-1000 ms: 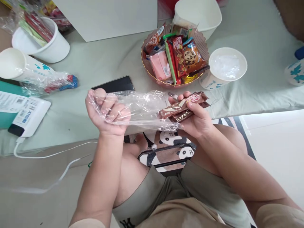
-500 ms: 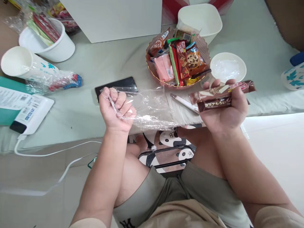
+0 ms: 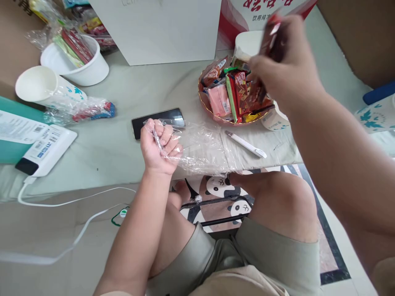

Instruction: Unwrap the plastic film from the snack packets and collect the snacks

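Note:
My left hand (image 3: 161,148) is closed on the edge of a clear plastic bag (image 3: 206,150), which hangs out to the right over the table edge. My right hand (image 3: 288,70) is raised over the right rear of the snack bowl, closed on brown wrapped snack bars (image 3: 274,41) that are smeared by motion. Beneath it, the pink gold-rimmed bowl (image 3: 205,107) holds several wrapped snacks, among them a pink packet (image 3: 219,100) and a green-and-red one. A white tub (image 3: 247,43) behind is partly hidden by my right hand.
A black phone (image 3: 173,116) lies just behind my left hand, and a white pen-like cutter (image 3: 247,144) sits before the bowl. Paper cups (image 3: 37,86), a white bowl (image 3: 98,68) and a power bank (image 3: 57,144) with a cable stand left. A white box (image 3: 163,33) is at the back.
My right hand has moved up and away from me with the snack bars, from the table's front to above the bowl and tub. My left hand still grips the bag.

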Available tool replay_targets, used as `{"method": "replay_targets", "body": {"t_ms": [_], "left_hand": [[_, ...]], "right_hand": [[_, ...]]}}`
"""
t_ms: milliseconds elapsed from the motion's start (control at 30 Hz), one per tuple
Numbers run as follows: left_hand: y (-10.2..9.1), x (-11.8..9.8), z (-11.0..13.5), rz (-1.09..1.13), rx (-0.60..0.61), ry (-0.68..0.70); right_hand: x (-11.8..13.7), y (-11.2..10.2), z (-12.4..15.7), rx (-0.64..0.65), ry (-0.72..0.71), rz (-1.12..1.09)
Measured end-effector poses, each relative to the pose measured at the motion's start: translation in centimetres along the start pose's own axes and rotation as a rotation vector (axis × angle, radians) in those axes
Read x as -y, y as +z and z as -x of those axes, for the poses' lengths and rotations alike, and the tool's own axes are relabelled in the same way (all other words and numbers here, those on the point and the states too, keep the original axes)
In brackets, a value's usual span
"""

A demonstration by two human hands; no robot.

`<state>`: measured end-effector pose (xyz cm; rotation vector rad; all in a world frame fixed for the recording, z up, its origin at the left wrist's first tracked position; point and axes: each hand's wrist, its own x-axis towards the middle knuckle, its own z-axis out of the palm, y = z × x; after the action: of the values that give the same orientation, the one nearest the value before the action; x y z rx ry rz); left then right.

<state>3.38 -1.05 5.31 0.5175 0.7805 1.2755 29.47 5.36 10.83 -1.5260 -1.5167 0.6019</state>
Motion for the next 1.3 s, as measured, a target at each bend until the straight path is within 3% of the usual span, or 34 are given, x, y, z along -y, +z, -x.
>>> {"method": "replay_targets", "body": {"t_ms": [133, 300, 433, 567, 667, 833, 933, 1000, 1067, 1167, 1300], "left_hand": [[-1.0, -0.3, 0.0, -0.030, 0.083, 0.048], [-1.4, -0.4, 0.0, -0.055, 0.046, 0.048], [-1.5, -0.1, -0.1, -0.029, 0.056, 0.046], [-1.6, 0.0, -0.3, -0.040, 0.064, 0.041], [-1.4, -0.1, -0.2, -0.068, 0.062, 0.046], [-1.4, 0.0, -0.2, -0.065, 0.068, -0.022], [-1.5, 0.4, -0.1, -0.065, 0.108, -0.103], [-1.5, 0.6, 0.1, -0.080, 0.124, -0.164], [-1.5, 0.8, 0.4, -0.091, 0.123, -0.232], [-1.6, 0.7, 0.7, -0.055, 0.176, -0.364], [-2.2, 0.6, 0.4, 0.018, 0.404, -0.457]], "right_hand": [[-0.3, 1.1, -0.8, 0.172, 0.023, 0.515], [-1.8, 1.4, 0.0, 0.098, -0.089, 0.613], [-2.0, 1.7, 0.0, -0.027, -0.018, 0.657], [-1.8, 2.4, -0.3, 0.029, 0.028, 0.682], [-1.4, 2.2, 0.0, 0.051, -0.019, 0.619], [-0.6, 0.7, 3.9, -0.115, -0.233, 0.410], [-1.3, 1.4, 8.0, 0.080, -0.392, 0.125], [-2.6, 2.9, 10.4, 0.260, -0.422, -0.020], [-4.1, 4.8, 12.1, 0.342, -0.440, -0.115], [-6.2, 7.0, 13.2, 0.381, -0.399, -0.196], [-7.2, 7.9, 13.5, 0.446, -0.189, -0.343]]}}
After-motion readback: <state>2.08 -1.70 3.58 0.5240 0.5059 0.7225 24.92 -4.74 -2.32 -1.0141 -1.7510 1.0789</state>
